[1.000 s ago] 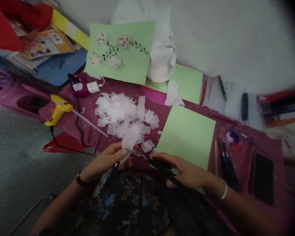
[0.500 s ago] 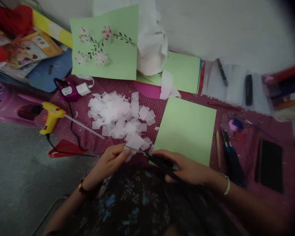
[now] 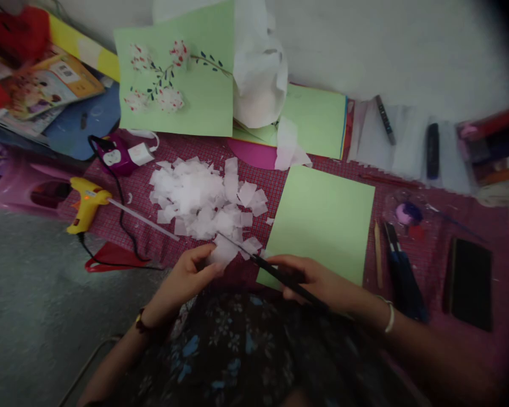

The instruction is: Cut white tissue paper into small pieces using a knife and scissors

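Observation:
In my right hand (image 3: 318, 277) is a pair of black-handled scissors (image 3: 280, 275), held low over the near edge of the table. The blades point up and left, over a white paper piece (image 3: 224, 249). My left hand (image 3: 195, 272) is open beside that piece, thumb and forefinger apart; whether a fingertip touches the paper I cannot tell. Just beyond both hands lies a loose heap of small white paper squares (image 3: 190, 192). A pale green sheet (image 3: 322, 220) lies flat to the right of the heap, partly behind my right hand.
A yellow glue gun (image 3: 87, 206) with its cord lies left, near a purple socket block (image 3: 123, 158). A green sheet with paper blossoms (image 3: 212, 102) leans at the back beside crumpled white paper (image 3: 258, 73). On the right are a wooden stick (image 3: 378, 254) and dark phone-like slab (image 3: 470, 282).
My left thumb and forefinger have parted from the white paper at the blades. The scissor tips have swung up and away from my left hand.

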`<state>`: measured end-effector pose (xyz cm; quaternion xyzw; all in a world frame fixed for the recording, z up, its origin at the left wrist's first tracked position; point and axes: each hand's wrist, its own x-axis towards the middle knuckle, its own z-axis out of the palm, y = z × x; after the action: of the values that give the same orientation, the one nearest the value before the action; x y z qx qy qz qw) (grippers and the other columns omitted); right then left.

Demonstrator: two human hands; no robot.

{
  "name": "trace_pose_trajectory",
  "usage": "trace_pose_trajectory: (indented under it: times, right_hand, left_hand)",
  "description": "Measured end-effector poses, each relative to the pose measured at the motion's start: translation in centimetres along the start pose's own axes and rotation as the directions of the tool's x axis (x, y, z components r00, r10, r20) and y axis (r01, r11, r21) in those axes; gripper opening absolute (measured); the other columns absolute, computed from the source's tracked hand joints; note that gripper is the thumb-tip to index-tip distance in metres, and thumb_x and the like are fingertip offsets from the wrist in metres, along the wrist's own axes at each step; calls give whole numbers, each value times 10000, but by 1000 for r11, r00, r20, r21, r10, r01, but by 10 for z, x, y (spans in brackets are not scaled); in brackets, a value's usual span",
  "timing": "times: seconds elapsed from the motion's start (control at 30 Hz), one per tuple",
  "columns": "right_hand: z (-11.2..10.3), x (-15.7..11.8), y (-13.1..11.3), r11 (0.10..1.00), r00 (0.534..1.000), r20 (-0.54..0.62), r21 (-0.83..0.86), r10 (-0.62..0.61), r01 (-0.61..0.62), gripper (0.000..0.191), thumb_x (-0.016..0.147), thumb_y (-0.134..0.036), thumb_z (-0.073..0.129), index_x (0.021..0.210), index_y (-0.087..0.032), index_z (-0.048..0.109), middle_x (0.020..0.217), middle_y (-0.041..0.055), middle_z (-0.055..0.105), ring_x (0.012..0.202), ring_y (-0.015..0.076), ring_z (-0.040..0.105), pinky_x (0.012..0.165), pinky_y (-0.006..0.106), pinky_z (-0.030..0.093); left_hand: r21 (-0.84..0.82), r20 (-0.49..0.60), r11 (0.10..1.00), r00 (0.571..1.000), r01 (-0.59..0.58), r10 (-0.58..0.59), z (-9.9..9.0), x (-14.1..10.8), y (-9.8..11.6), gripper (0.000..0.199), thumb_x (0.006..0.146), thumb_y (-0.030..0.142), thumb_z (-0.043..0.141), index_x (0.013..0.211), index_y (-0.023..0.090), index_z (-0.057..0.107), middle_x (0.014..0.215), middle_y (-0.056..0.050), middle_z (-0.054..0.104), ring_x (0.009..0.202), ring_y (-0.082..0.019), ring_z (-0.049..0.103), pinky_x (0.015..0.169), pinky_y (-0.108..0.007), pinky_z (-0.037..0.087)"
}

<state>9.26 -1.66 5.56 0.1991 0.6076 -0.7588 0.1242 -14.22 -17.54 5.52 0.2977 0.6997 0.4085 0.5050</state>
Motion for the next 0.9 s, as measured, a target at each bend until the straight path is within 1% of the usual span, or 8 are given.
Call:
trace_pose_trajectory:
  times: [0.1,0.2,0.33,0.5,0.67,0.77,0.83,0.9]
  right_hand:
    - [-3,-3,0,996,998,31,-73,-55,57,715,874,-507,629,1458,-177,381,1114,86,582,911,201,556,794,335,472]
    - [-7,-6,2,992,997,65,-116,-42,49,737,888,-527,598,1480,-183,324,1110,90,573,916,212,558,800,348,479]
    - [-11,-11,2,985,998,61,-169,-25,35,715,892,-507,602,1468,-177,337,1251,125,559,1068,258,566,911,386,470]
    - [-9,-13,-7,974,994,112,-224,-6,32,671,852,-398,678,1436,-191,422,1388,127,535,1231,297,525,1034,414,420]
    - [-3,-3,-6,984,992,128,-173,-20,42,666,827,-356,697,1421,-206,436,1319,111,578,1128,268,576,978,400,457]
    - [-2,0,0,993,998,37,-109,-51,55,699,839,-451,676,1431,-198,405,1269,116,570,1097,259,566,954,406,458]
    - [-3,-3,2,998,999,-18,-55,-41,40,732,862,-528,625,1458,-194,362,1204,116,574,1035,244,573,898,391,476]
    - [-6,-8,2,999,1000,-19,-47,-24,23,737,872,-552,600,1465,-190,353,1150,109,577,985,233,573,856,373,482]
  left_hand:
    - [-117,14,992,999,41,-40,-3,-2,-4,185,772,340,686,792,156,677,677,-6,604,617,-123,500,565,-210,389]
    - [-204,-68,979,997,18,-32,-2,-3,-8,183,780,336,698,762,156,673,662,4,593,597,-107,486,545,-195,375]
    - [-312,-155,949,988,-32,-18,2,0,-12,187,776,337,717,734,161,669,664,10,607,580,-93,488,532,-184,373]
    - [-348,-221,936,975,-56,-24,5,2,-17,182,770,352,722,791,172,704,708,-6,652,598,-108,535,554,-202,415]
    - [-258,-197,965,980,-56,4,7,2,-17,175,780,341,711,813,171,733,749,-21,682,649,-127,564,590,-219,435]
    - [-196,-168,979,985,-59,25,7,1,-15,157,777,311,705,829,169,749,807,-34,701,714,-149,587,631,-235,453]
    - [-198,-203,975,977,-100,59,5,0,-16,130,771,293,711,796,170,746,833,-34,700,745,-150,590,662,-236,457]
    - [-238,-264,961,961,-142,77,3,-1,-17,134,770,302,720,766,169,734,846,-35,697,754,-149,588,687,-241,461]
